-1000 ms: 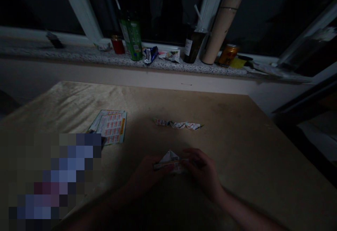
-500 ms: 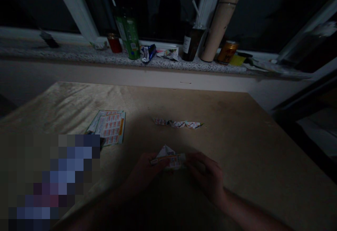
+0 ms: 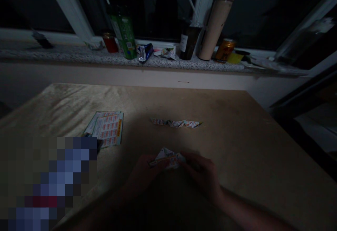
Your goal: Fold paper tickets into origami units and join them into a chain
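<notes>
Both hands pinch creased, printed paper (one corner peaked); angular folded strips lie beyond.

Dim light. Left hand and right hand grip white folded paper with coloured print over tan tabletop. Beyond it, row of small folded printed papers; leftward, overlapping pale cards with red print.
</notes>
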Action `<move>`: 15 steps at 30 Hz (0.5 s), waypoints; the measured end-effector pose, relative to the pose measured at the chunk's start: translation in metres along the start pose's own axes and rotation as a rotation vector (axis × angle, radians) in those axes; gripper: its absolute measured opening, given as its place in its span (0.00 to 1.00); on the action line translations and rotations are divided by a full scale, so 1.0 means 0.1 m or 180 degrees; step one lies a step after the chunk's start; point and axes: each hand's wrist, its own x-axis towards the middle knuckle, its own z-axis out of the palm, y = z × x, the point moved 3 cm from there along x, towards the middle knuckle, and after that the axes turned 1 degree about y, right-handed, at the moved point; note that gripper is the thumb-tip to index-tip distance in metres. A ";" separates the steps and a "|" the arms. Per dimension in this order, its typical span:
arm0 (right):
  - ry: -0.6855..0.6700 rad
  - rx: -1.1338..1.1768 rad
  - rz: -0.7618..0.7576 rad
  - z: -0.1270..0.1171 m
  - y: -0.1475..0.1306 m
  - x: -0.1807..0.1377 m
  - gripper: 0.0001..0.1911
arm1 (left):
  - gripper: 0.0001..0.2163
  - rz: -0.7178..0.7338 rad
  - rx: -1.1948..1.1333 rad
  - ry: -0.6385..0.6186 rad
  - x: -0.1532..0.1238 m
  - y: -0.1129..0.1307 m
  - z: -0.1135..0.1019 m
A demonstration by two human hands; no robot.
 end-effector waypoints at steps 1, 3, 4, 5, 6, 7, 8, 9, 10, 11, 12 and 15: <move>-0.0024 0.0062 0.0147 0.02 0.01 0.00 0.10 | 0.18 -0.0017 0.0001 -0.0019 0.00 -0.01 0.00; -0.0087 0.0215 0.0406 0.04 0.04 0.00 0.10 | 0.18 -0.0009 0.0035 -0.0022 0.01 -0.02 0.01; -0.0113 0.0284 0.0506 0.05 0.05 0.01 0.10 | 0.18 0.0026 0.0067 -0.0015 0.02 -0.03 0.01; -0.0133 0.0325 0.0589 0.06 0.05 0.01 0.10 | 0.17 0.0073 0.0107 -0.0009 0.03 -0.03 0.01; -0.0142 0.0339 0.0656 0.07 0.06 0.01 0.10 | 0.17 0.0121 0.0149 -0.0001 0.03 -0.04 0.02; -0.0149 0.0326 0.0709 0.07 0.06 0.01 0.09 | 0.17 0.0167 0.0189 0.0009 0.04 -0.04 0.02; -0.0164 0.0299 0.0736 0.07 0.06 0.01 0.09 | 0.17 0.0193 0.0230 0.0015 0.04 -0.04 0.02; -0.0184 0.0267 0.0731 0.07 0.06 0.01 0.09 | 0.17 0.0209 0.0267 0.0020 0.04 -0.04 0.02; -0.0217 0.0234 0.0692 0.07 0.06 0.01 0.09 | 0.17 0.0223 0.0303 0.0027 0.04 -0.04 0.03; -0.0272 0.0197 0.0609 0.06 0.05 0.01 0.10 | 0.17 0.0236 0.0337 0.0027 0.03 -0.04 0.03; -0.0348 0.0131 0.0486 0.06 0.04 0.01 0.11 | 0.17 0.0249 0.0363 0.0015 0.03 -0.03 0.03; -0.0648 -0.0248 0.0009 0.07 0.00 0.03 0.14 | 0.17 0.0284 0.0424 -0.0043 0.01 -0.03 0.03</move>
